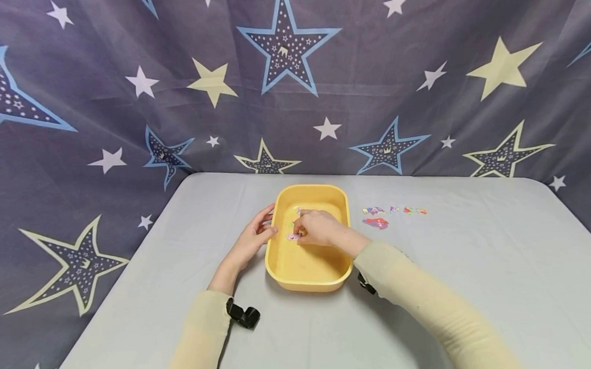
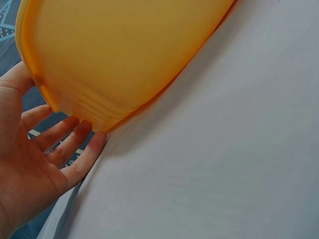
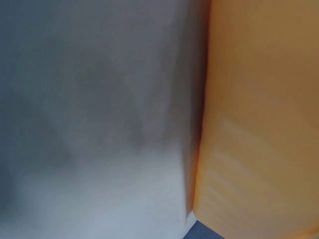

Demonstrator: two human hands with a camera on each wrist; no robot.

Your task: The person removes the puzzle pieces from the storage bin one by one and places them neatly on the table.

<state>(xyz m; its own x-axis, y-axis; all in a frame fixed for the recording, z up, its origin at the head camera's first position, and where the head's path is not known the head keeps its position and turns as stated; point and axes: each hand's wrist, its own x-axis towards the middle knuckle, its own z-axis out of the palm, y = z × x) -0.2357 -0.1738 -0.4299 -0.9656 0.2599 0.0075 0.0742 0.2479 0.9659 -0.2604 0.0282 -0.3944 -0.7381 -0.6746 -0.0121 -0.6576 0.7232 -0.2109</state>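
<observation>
A yellow plastic tub (image 1: 310, 286) stands on the table. My left hand (image 1: 250, 239) steadies its left side, thumb over the rim and fingertips against the outer wall, as the left wrist view shows. Down inside the tub, my right hand (image 1: 318, 227) has its fingers bent at a small flat pink-purple cutout (image 1: 293, 237), its thumb and fingertips meeting the cutout's right edge. Another small colourful cutout (image 1: 298, 211) lies farther back in the tub, with a bit of green between the two. In the right wrist view only the tub's outer wall (image 3: 259, 119) shows; the hand is hidden.
On the grey-white table (image 1: 474, 265), right of the tub, lie several flat cutouts: a red-purple one (image 1: 376, 223), a blue-and-yellow one (image 1: 373, 210), and smaller red-green ones (image 1: 415, 211) in a row. A dark star-patterned cloth (image 1: 350, 85) hangs behind the table.
</observation>
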